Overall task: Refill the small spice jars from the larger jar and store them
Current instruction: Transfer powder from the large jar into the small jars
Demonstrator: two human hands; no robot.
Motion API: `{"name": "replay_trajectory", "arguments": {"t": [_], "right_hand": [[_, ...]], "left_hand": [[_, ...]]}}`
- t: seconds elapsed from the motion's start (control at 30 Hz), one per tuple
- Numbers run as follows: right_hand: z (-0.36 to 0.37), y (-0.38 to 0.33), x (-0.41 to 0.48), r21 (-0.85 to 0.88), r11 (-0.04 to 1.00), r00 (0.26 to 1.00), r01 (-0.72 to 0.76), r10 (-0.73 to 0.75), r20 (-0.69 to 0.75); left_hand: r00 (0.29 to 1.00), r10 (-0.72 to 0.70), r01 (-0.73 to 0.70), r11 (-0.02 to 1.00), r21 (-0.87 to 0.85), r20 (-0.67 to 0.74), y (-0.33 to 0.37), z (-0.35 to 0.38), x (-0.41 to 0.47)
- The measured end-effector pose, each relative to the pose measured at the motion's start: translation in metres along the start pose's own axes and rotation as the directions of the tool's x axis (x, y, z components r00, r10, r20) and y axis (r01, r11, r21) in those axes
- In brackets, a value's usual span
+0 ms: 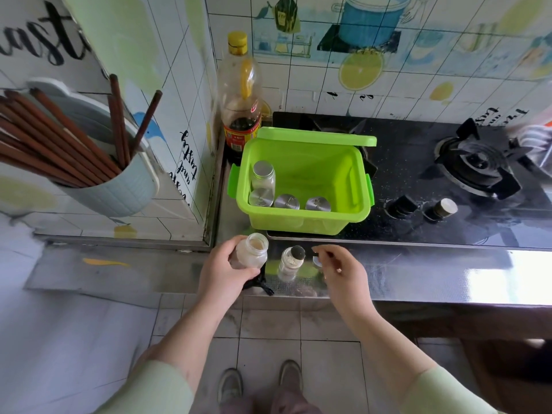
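My left hand grips the larger clear jar, which is open and held just above the steel counter's front left. Right beside it a small spice jar stands on the counter with a dark round piece at its mouth. To its right, my right hand pinches what looks like a small silver lid in its fingertips. Behind them the open green box holds several small jars with silver lids.
The green box's lid leans behind it on the black gas stove, whose knobs sit right of the box. A dark sauce bottle stands in the corner. A chopstick holder hangs on the left wall. A black object lies under my left hand.
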State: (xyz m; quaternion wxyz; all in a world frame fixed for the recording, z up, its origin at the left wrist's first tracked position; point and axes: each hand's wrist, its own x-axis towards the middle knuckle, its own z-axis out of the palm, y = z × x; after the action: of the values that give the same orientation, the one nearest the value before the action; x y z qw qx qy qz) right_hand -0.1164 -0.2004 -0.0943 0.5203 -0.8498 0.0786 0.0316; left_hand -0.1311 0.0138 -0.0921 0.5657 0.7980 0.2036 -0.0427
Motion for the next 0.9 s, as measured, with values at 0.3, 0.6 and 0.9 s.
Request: {"name": "replay_trajectory", "arguments": {"t": [0.3, 0.6, 0.9], "right_hand": [[-0.006, -0.042, -0.011, 0.582, 0.793, 0.974, -0.178, 0.226, -0.01], [0.007, -0.06, -0.024, -0.059, 0.937, 0.938, 0.343, -0.338, 0.077], [0.019, -0.055, -0.027, -0.101, 0.942, 0.937, 0.32, -0.299, 0.181]], "left_hand": [[0.998, 0.061, -0.062, 0.995, 0.083, 0.015, -0.006, 0.007, -0.005], [0.985, 0.153, -0.166, 0.96, 0.224, 0.074, 0.004, 0.007, -0.013], [0.975, 0.211, -0.222, 0.918, 0.327, 0.07, 0.01, 0.004, -0.017]]}}
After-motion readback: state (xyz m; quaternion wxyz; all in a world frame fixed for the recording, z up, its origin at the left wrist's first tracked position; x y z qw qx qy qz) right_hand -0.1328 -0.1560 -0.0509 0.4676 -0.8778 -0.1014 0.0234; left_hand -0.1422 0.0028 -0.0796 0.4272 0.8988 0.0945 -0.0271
